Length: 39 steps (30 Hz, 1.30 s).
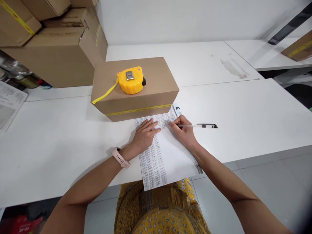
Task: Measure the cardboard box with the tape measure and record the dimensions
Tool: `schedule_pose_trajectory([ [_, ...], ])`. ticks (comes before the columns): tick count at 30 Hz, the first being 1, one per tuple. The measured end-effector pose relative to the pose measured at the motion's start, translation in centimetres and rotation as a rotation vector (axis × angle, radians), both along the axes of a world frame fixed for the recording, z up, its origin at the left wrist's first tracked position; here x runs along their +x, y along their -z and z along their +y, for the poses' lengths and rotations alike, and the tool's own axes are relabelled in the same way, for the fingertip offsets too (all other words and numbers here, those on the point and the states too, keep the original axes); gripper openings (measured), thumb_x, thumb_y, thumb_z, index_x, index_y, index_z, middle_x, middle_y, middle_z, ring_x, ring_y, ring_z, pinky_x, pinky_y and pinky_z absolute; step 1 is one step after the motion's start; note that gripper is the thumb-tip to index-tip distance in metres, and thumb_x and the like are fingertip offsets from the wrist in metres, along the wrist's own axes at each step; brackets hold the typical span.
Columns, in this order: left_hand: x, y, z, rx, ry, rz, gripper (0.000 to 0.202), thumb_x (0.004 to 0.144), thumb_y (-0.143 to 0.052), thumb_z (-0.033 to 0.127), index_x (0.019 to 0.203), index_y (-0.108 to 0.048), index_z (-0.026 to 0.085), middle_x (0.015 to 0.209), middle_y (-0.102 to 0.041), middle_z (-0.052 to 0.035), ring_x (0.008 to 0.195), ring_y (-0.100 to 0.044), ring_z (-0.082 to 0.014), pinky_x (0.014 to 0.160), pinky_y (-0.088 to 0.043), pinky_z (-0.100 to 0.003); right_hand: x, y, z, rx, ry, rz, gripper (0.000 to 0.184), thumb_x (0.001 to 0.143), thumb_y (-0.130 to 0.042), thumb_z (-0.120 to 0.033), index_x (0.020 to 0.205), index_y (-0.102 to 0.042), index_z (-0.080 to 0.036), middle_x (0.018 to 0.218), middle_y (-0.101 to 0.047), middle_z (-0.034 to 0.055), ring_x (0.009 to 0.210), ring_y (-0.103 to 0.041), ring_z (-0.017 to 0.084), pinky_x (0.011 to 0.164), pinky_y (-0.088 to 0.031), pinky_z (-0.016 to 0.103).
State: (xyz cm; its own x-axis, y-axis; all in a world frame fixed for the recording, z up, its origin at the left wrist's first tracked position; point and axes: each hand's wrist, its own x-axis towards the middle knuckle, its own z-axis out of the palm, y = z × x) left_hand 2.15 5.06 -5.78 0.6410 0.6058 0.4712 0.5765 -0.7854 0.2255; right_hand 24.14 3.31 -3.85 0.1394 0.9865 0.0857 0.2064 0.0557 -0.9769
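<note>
My left hand (145,135) lies flat with fingers stretched out on a printed sheet (165,156) covered in rows of small text, holding it against the white table (48,143). My right hand (183,130) pinches a clear pen with a black cap (202,125), its tip touching the top of the sheet. Just beyond the sheet stands a brown cardboard box (156,84) with a yellow tape band along its front edge. A yellow tape measure (130,80) rests on the box, its yellow blade trailing off the box's left corner.
Several larger cardboard boxes (56,48) are stacked at the back left. Papers (9,102) lie at the far left edge. Another box (298,48) sits on a second white table at the right. The sheet overhangs the table's near edge above my lap.
</note>
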Motion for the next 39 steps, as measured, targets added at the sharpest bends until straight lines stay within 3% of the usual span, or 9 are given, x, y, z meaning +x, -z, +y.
schedule_pose_trajectory([
  [4,-0.06,0.1,0.02,-0.02,0.004,0.002,0.042,0.092,-0.046,-0.001,0.115,-0.075,0.019,0.133,-0.07,-0.01,0.134,-0.059,-0.0269,0.111,-0.051,-0.052,0.54,0.05,-0.08,-0.002,-0.049,0.099,0.029,0.081,-0.077,-0.045,0.087,-0.058,-0.023,0.077,-0.06,-0.0008,0.066,-0.047,0.013,0.058,-0.037,0.03],
  [11,-0.06,0.12,0.02,-0.009,0.003,-0.01,0.042,0.091,-0.046,-0.001,0.114,-0.076,0.019,0.133,-0.07,-0.0101,0.134,-0.06,-0.0267,0.11,-0.052,-0.052,0.18,0.11,-0.73,0.008,-0.081,-0.096,0.029,0.09,-0.064,-0.041,0.075,-0.047,-0.024,0.059,-0.038,-0.0064,0.054,-0.033,0.011,0.052,-0.026,0.029],
  [20,-0.07,0.18,0.01,-0.042,0.005,-0.028,0.043,0.092,-0.046,0.0,0.115,-0.076,0.02,0.134,-0.07,-0.01,0.135,-0.059,-0.0273,0.11,-0.052,-0.055,0.14,-0.03,-0.57,0.034,-0.129,-0.207,0.021,0.089,-0.063,-0.034,0.077,-0.049,-0.025,0.061,-0.041,-0.0052,0.056,-0.036,0.012,0.055,-0.029,0.03],
  [30,-0.01,0.1,0.0,0.005,0.004,-0.014,0.041,0.093,-0.045,0.0,0.113,-0.076,0.018,0.131,-0.071,-0.0104,0.132,-0.061,-0.0274,0.109,-0.053,-0.052,0.11,0.19,-0.46,0.05,-0.135,-0.187,0.022,0.09,-0.062,-0.033,0.075,-0.048,-0.024,0.06,-0.04,-0.006,0.055,-0.035,0.011,0.054,-0.029,0.029],
  [39,-0.13,0.18,0.02,-0.066,0.013,-0.012,0.043,0.093,-0.044,0.0,0.116,-0.076,0.018,0.135,-0.069,-0.011,0.137,-0.057,-0.0278,0.112,-0.05,-0.054,0.04,0.11,-0.37,0.056,-0.115,-0.19,0.023,0.089,-0.062,-0.033,0.075,-0.047,-0.025,0.06,-0.039,-0.0061,0.055,-0.034,0.011,0.053,-0.027,0.029],
])
